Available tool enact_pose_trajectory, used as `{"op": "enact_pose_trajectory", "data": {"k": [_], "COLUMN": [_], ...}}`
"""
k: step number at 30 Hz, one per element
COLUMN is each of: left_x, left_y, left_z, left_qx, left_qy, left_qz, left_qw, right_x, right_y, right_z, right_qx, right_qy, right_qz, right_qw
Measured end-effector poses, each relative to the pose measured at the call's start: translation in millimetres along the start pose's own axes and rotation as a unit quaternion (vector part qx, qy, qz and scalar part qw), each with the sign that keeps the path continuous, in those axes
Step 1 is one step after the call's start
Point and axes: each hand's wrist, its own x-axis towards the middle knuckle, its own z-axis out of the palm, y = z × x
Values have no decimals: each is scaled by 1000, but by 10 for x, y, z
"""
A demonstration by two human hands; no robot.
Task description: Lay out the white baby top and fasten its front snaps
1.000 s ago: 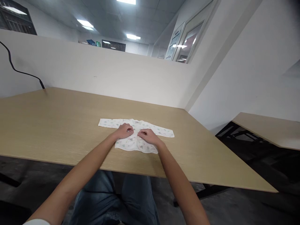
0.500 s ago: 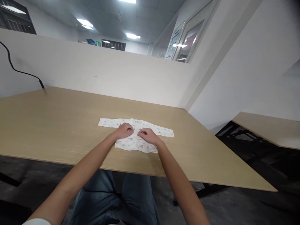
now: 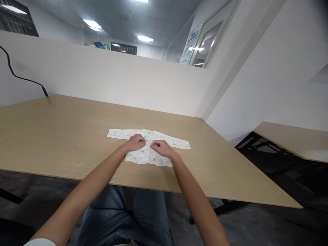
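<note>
A small white baby shirt (image 3: 143, 158) with a coloured print lies spread on the tabletop, its long sleeves stretched out to both sides and its neck toward the far wall. On the left half of its chest rests my left hand (image 3: 136, 142), the fingers curled and pinched on the cloth near the front middle. Facing it across a small gap, my right hand (image 3: 162, 148) pinches the fabric with thumb and fingertips at the right of the middle. The hands and wrists cover parts of the shirt's sides.
The wooden table (image 3: 77, 123) reaches back to a white partition (image 3: 123, 82). A black cable (image 3: 28, 80) hangs at the far left. To the right, beyond the table's slanted edge, stands another table (image 3: 294, 140). My legs (image 3: 151, 215) are under the near edge.
</note>
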Motion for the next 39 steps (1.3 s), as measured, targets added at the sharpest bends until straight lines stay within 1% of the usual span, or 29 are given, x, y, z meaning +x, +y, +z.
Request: {"op": "enact_pose_trajectory", "data": {"k": [9, 15, 26, 39], "left_x": [-4, 0, -5, -17], "left_y": [-3, -8, -3, 16], "left_z": [4, -3, 9, -8], "left_qx": [-7, -8, -22, -25], "left_qy": [9, 5, 12, 13], "left_qz": [6, 9, -3, -2], "left_qw": [1000, 1000, 1000, 1000], "right_x": [0, -5, 1, -3], "right_y": [-3, -13, -12, -7], "right_z": [-5, -3, -7, -3], "right_qx": [-3, -1, -3, -5], "right_qy": [-1, 0, -2, -1], "right_qz": [-2, -2, 1, -4], "right_qw": [1000, 1000, 1000, 1000]}}
